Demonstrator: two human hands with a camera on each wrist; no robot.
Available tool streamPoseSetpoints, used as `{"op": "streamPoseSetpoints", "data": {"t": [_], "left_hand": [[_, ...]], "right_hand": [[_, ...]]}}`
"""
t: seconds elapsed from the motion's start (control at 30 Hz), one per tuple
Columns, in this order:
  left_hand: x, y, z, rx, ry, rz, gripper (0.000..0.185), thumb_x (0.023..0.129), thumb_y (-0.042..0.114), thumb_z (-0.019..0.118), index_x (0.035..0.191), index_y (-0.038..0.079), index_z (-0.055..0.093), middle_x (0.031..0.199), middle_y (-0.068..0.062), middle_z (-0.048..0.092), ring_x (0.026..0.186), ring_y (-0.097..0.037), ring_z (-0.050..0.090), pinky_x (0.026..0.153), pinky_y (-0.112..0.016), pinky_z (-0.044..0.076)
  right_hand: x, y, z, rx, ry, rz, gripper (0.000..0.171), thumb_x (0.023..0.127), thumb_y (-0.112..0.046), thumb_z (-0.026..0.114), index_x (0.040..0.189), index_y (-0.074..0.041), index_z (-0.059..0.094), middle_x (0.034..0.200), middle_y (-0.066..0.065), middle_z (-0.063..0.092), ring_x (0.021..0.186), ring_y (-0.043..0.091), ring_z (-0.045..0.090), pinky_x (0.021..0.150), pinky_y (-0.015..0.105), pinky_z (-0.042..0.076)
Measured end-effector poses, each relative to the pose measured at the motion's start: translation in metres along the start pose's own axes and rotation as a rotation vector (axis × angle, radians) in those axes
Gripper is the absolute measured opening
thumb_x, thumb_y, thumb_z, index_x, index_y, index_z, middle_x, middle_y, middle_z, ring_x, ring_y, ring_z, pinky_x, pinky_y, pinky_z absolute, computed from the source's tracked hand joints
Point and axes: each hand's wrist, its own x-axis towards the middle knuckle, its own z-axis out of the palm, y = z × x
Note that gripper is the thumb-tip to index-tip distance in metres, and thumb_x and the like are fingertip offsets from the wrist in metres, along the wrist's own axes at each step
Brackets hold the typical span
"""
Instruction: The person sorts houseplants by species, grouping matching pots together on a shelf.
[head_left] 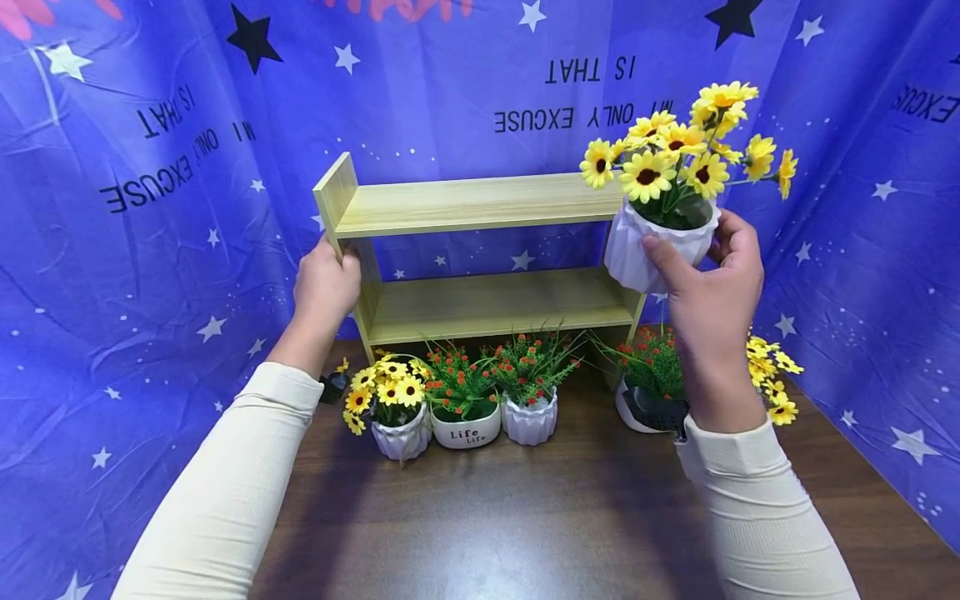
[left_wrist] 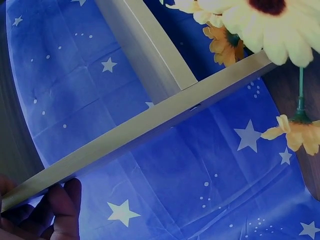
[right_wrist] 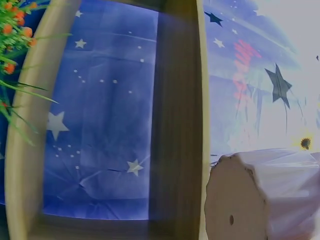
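My right hand point(head_left: 716, 292) grips a white fluted pot of yellow artificial daisies point(head_left: 660, 246) at the right end of a wooden shelf, thumb on the near side of the pot. In the right wrist view the underside of that pot point(right_wrist: 235, 200) overlaps the shelf's edge. My left hand point(head_left: 327, 283) grips the left side panel of the light wooden two-tier shelf point(head_left: 480, 204). The left wrist view shows the fingers point(left_wrist: 65, 205) around the panel's edge point(left_wrist: 115, 137). Both tiers are bare where they show.
Below the shelf front stand a white pot of yellow daisies point(head_left: 401, 437), an oval "Life" pot with red-dotted greenery point(head_left: 465, 429) and a white fluted pot point(head_left: 531, 419). More pots point(head_left: 633, 408) stand at the right, partly behind my forearm. A blue starry curtain point(head_left: 450, 83) hangs behind the brown table point(head_left: 480, 517).
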Motion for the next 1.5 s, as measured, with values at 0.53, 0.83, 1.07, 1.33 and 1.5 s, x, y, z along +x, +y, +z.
{"op": "streamPoseSetpoints", "data": {"t": [0.53, 0.83, 1.07, 1.33, 1.5], "left_hand": [[-0.001, 0.004, -0.001, -0.001, -0.005, -0.024, 0.036, 0.103, 0.030, 0.039, 0.128, 0.009, 0.054, 0.124, -0.024, 0.063, 0.111, -0.046, 0.060, 0.087, -0.062, 0.044], [-0.001, 0.001, -0.002, -0.005, -0.012, -0.027, 0.036, 0.103, 0.029, 0.040, 0.129, 0.008, 0.054, 0.125, -0.025, 0.062, 0.113, -0.046, 0.059, 0.088, -0.062, 0.044], [-0.002, -0.002, -0.003, -0.009, -0.012, -0.028, 0.035, 0.103, 0.029, 0.041, 0.127, 0.008, 0.054, 0.124, -0.024, 0.063, 0.111, -0.045, 0.060, 0.085, -0.062, 0.044], [0.000, -0.001, -0.002, 0.009, -0.011, -0.025, 0.037, 0.103, 0.029, 0.041, 0.131, 0.008, 0.054, 0.124, -0.025, 0.063, 0.111, -0.046, 0.060, 0.085, -0.062, 0.044], [-0.001, 0.000, -0.002, 0.010, -0.014, -0.026, 0.037, 0.103, 0.029, 0.041, 0.130, 0.008, 0.054, 0.123, -0.025, 0.063, 0.109, -0.047, 0.060, 0.084, -0.062, 0.045]], "right_hand": [[0.032, -0.013, 0.023, 0.082, -0.037, 0.005, 0.064, 0.076, -0.017, 0.087, 0.131, -0.010, 0.055, 0.124, 0.003, 0.056, 0.109, 0.017, 0.054, 0.086, 0.035, 0.047], [0.046, -0.009, 0.039, 0.086, -0.042, 0.014, 0.061, 0.077, -0.017, 0.085, 0.129, -0.007, 0.055, 0.120, 0.004, 0.058, 0.105, 0.016, 0.057, 0.085, 0.032, 0.048], [0.055, -0.009, 0.050, 0.037, -0.085, 0.044, 0.062, 0.080, -0.020, 0.083, 0.132, -0.007, 0.052, 0.121, 0.005, 0.060, 0.106, 0.016, 0.058, 0.088, 0.032, 0.049], [0.065, -0.011, 0.056, -0.045, -0.123, 0.073, 0.057, 0.084, -0.026, 0.080, 0.131, -0.007, 0.054, 0.114, 0.003, 0.062, 0.101, 0.015, 0.060, 0.085, 0.030, 0.051], [0.068, -0.011, 0.060, -0.088, -0.143, 0.078, 0.057, 0.085, -0.029, 0.079, 0.131, -0.007, 0.053, 0.113, 0.004, 0.063, 0.100, 0.015, 0.061, 0.085, 0.030, 0.051]]}}
